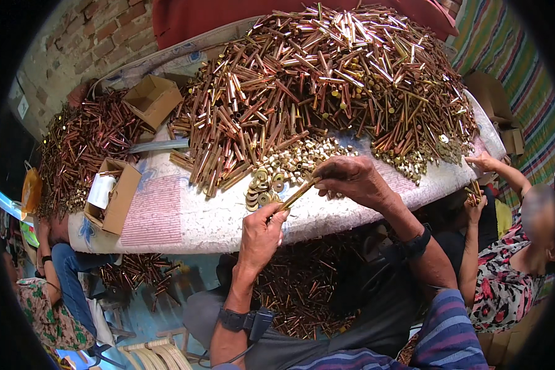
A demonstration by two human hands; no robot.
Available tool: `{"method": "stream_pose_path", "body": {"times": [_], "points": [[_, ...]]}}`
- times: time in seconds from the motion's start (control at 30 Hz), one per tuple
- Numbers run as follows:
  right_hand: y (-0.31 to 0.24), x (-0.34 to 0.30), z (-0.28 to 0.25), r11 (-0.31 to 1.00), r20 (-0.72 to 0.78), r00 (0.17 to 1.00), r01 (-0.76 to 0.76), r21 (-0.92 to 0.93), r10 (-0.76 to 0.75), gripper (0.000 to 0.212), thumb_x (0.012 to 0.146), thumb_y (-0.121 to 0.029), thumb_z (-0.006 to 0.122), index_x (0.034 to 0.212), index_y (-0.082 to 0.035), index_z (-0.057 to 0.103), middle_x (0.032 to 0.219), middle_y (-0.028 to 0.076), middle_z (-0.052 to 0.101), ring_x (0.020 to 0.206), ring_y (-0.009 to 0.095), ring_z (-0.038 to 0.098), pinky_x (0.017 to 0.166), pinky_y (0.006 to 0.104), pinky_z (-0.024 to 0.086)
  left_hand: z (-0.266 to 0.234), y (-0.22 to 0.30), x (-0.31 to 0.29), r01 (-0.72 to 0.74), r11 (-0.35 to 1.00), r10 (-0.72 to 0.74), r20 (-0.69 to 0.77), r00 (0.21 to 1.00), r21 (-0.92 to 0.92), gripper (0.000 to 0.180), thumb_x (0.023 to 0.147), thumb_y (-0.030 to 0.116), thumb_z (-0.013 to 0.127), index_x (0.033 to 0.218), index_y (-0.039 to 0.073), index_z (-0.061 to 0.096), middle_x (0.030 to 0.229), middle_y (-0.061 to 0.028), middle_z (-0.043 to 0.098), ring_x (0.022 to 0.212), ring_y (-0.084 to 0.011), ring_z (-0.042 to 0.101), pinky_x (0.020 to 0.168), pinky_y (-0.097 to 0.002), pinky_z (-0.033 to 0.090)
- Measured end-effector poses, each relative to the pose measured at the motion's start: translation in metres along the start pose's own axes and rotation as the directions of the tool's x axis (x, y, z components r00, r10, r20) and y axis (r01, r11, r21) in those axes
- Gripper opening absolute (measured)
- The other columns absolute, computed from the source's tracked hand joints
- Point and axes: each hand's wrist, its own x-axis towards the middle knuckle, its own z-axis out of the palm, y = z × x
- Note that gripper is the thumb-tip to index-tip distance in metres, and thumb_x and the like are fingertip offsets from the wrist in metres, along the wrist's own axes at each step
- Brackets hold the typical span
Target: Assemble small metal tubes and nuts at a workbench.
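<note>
My left hand (260, 239) is closed on the lower end of a brass-coloured sleeve anchor bolt (299, 194), held slanting above the table's near edge. At its upper end, the fingers of my right hand (354, 180) pinch the same bolt. Just behind the bolt lie a small pile of brass-coloured washers (259, 196) and a heap of short metal nuts or collars (296, 161). Farther back rises a large mound of coppery metal sleeves and bolts (327, 74). My right fingers cover part of the nut heap.
An open cardboard box (153, 100) and another box (122, 197) with a white roll stand at left. Another heap of bolts (92, 139) lies beside them. Co-workers sit at both ends, one with a patterned top (505, 277) holding bolts. More bolts (302, 290) cover the floor below.
</note>
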Motion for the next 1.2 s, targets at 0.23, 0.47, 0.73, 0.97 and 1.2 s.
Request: {"method": "stream_pose_path", "body": {"times": [0.23,0.47,0.73,0.97,1.2], "points": [[-0.010,0.001,-0.002,0.998,0.073,0.997,-0.033,-0.047,0.037,0.020,0.093,-0.019,0.073,0.096,0.000,0.068,0.073,0.005,0.068,0.066,0.012,0.069,0.057,0.0285,0.055,-0.003,-0.011,0.002,-0.172,0.970,0.182,-0.043,0.982,0.174,0.015,0.094,0.009,0.066,0.103,-0.002,0.069,0.073,-0.0130,0.063,0.060,-0.0219,0.060,0.057,-0.0357,0.046],[0.008,-0.005,0.002,0.939,0.072,0.992,0.117,-0.323,-0.099,0.035,0.100,-0.027,0.063,0.079,0.001,0.057,0.060,0.018,0.055,0.053,0.035,0.058,0.053,0.0455,0.042,-0.001,0.000,0.001,-0.250,0.932,0.259,0.000,0.966,0.261,0.016,0.092,0.005,0.065,0.106,-0.003,0.067,0.082,-0.0176,0.063,0.072,-0.0328,0.062,0.066,-0.0415,0.048],[-0.009,-0.002,0.004,0.965,0.179,0.984,0.051,-0.256,-0.005,0.032,0.101,-0.026,0.058,0.083,0.001,0.058,0.060,0.017,0.055,0.057,0.035,0.060,0.056,0.0464,0.044,-0.003,-0.009,0.001,-0.302,0.917,0.312,0.001,0.950,0.259,0.015,0.092,0.003,0.064,0.104,-0.003,0.069,0.072,-0.0089,0.058,0.063,-0.0161,0.055,0.058,-0.0329,0.044],[0.015,-0.005,0.008,0.627,0.186,0.870,0.463,-0.627,-0.456,0.030,0.103,-0.027,0.057,0.089,-0.001,0.065,0.061,0.011,0.058,0.054,0.026,0.061,0.052,0.0396,0.046,0.002,-0.002,-0.002,-0.199,0.957,0.197,0.034,0.980,0.209,0.015,0.092,0.006,0.064,0.102,-0.005,0.067,0.078,-0.0189,0.062,0.071,-0.0328,0.061,0.066,-0.0414,0.047],[-0.001,-0.005,0.009,0.978,0.202,0.960,-0.169,-0.126,0.192,0.043,0.104,-0.037,0.056,0.085,0.000,0.064,0.062,0.007,0.060,0.053,0.015,0.055,0.051,0.0347,0.046,0.002,-0.006,-0.002,-0.151,0.967,0.144,0.048,0.988,0.206,0.014,0.092,0.008,0.064,0.097,-0.005,0.066,0.074,-0.0171,0.060,0.065,-0.0287,0.057,0.062,-0.0402,0.045]]}}
